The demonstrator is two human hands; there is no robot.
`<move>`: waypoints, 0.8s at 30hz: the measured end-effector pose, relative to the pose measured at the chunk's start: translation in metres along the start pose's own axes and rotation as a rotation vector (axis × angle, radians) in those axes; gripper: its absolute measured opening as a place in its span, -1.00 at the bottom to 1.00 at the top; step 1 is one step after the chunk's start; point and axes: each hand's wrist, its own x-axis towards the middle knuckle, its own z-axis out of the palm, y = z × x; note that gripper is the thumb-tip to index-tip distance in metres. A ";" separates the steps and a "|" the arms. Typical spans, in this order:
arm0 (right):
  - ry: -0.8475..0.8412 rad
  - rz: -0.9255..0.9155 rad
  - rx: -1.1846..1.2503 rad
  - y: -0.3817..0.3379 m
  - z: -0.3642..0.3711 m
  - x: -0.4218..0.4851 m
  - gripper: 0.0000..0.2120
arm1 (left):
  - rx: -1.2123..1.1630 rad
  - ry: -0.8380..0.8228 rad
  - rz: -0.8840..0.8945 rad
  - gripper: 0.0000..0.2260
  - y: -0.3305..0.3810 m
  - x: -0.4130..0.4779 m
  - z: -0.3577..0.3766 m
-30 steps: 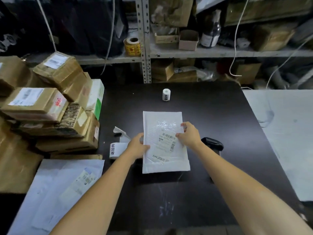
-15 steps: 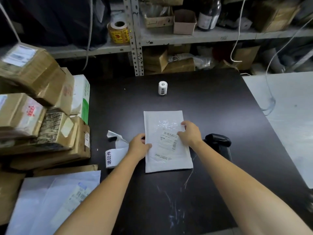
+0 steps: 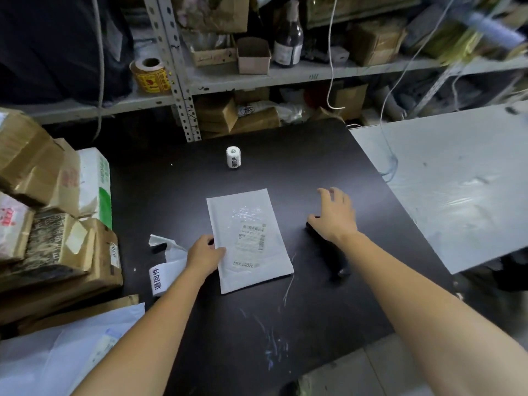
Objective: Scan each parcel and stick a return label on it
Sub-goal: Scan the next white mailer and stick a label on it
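Observation:
A white padded mailer with a printed shipping label lies flat on the black table. My left hand holds its left edge, thumb on top. My right hand hovers to the right of the mailer with fingers spread, just above the black barcode scanner, which lies on the table partly hidden under the hand and wrist. A strip of return labels lies left of my left hand. A small roll of labels stands farther back on the table.
Taped cardboard parcels are stacked at the left, with white poly mailers at the near left. A grey sheet-covered surface adjoins the table on the right. Metal shelving with boxes, a bottle and a yellow tape roll stands behind.
My right hand has left the mailer and moved right, above the scanner, with fingers spread. My left hand stays on the mailer's left edge. The camera view shifted.

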 end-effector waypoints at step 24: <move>-0.311 0.190 0.712 -0.032 0.025 -0.029 -0.68 | -0.305 -0.067 -0.053 -0.73 0.006 -0.023 0.012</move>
